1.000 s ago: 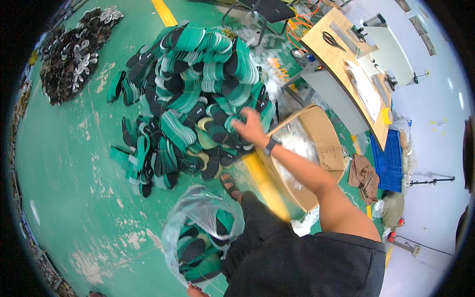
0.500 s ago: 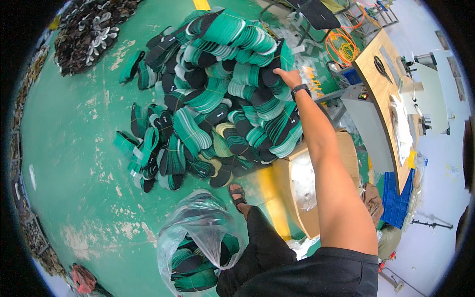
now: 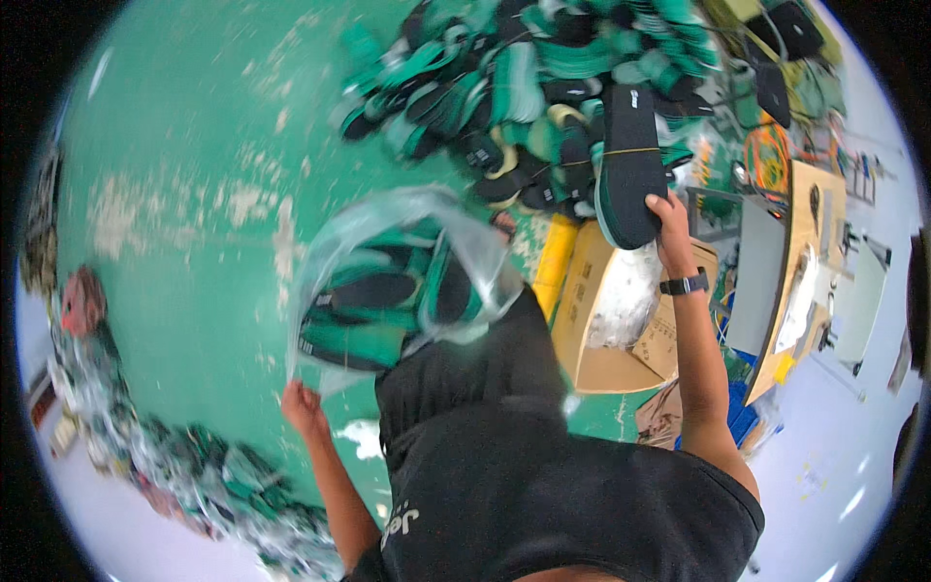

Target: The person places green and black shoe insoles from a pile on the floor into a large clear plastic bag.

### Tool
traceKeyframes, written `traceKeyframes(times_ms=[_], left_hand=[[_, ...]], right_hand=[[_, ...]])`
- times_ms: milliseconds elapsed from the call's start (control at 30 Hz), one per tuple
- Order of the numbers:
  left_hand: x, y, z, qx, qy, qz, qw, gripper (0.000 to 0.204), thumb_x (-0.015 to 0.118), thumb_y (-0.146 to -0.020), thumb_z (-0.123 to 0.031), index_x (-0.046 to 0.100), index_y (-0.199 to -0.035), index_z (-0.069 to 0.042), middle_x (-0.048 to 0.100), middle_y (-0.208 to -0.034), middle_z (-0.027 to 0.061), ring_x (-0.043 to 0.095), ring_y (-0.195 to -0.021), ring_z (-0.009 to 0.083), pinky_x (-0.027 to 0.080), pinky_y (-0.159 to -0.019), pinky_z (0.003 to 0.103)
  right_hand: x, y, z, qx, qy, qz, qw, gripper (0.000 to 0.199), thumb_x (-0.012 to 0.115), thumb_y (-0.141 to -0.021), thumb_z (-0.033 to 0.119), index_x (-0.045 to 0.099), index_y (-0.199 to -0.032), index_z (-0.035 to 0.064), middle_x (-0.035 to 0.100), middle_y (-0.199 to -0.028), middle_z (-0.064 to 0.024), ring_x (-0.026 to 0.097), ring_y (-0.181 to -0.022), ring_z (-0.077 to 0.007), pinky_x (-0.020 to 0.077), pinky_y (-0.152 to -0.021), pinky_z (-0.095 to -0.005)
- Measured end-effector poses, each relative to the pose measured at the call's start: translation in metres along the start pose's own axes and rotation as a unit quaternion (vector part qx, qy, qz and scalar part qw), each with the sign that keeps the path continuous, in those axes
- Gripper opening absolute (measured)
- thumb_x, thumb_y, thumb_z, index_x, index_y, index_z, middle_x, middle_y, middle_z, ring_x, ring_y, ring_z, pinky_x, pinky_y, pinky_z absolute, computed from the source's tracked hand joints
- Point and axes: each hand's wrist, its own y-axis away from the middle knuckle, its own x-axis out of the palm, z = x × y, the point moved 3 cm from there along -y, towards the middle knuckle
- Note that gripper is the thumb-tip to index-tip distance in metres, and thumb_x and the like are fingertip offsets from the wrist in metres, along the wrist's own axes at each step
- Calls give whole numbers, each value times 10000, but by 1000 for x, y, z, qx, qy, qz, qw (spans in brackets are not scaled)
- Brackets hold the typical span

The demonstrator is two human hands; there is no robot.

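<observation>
In my right hand (image 3: pixel 669 231) is a bundle of insoles (image 3: pixel 630 165), black on top with green and white edges and a thin yellow band round the middle. My fingers are closed on its near end, above the cardboard box. My left hand (image 3: pixel 305 409) pinches the rim of a clear plastic bag (image 3: pixel 335 228) that stands on the floor in front of me. Inside the bag lie several more green and black insole bundles (image 3: pixel 369 291). Beyond it spreads a large heap of insoles (image 3: pixel 514 82), smeared by motion.
An open cardboard box (image 3: pixel 572 330) holding clear plastic stands right of my legs. Further right is a wooden-topped table (image 3: pixel 800 252). Orange cable (image 3: pixel 766 155) lies coiled behind it. Piled bagged goods (image 3: pixel 223 475) line the left wall, near a reddish bundle (image 3: pixel 84 301).
My right hand has brought an insole bundle from the heap back toward me. My left hand has come into view, gripping the bag's rim. The view has shifted toward the bag.
</observation>
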Motion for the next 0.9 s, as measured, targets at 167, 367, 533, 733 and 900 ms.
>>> traceKeyframes(times_ms=[167,367,533,733,900], left_hand=[[-27,-12,15,-1,94,76,993,308,457,-947,-143,541,-1112,103,300,-478,-53,255,-401,41,207,-419,218],[-33,-6,11,4,163,119,979,325,439,-945,-92,513,-1190,108,305,-482,-50,245,-415,38,194,-426,215],[-31,-7,5,-11,169,150,974,336,449,-936,-99,510,-1191,111,295,-485,-51,243,-419,38,193,-427,216],[-51,-11,6,-8,144,133,980,321,436,-949,-106,513,-1166,118,294,-483,-52,246,-404,33,194,-411,212],[-44,-14,15,-15,124,141,982,314,450,-944,-111,522,-1159,107,307,-498,-56,249,-411,27,205,-419,203]], right_hand=[[187,102,36,-142,258,331,897,926,768,-607,358,355,-1365,21,418,-1328,-148,392,-1250,-243,293,-1049,-363],[314,164,-44,-236,361,512,743,913,737,-576,360,385,-1302,-67,492,-1123,-213,479,-1060,-347,400,-918,-382],[366,155,-97,-282,398,524,698,829,716,-559,339,469,-1254,-41,504,-1160,-208,481,-1068,-361,393,-918,-421],[305,167,-92,-356,469,90,803,1100,801,-596,384,177,-1401,-31,252,-1413,-261,215,-1320,-422,219,-1075,-477],[250,187,-131,-171,532,-114,822,1115,829,-573,319,163,-1383,-58,233,-1424,-246,216,-1312,-425,189,-1082,-474]])
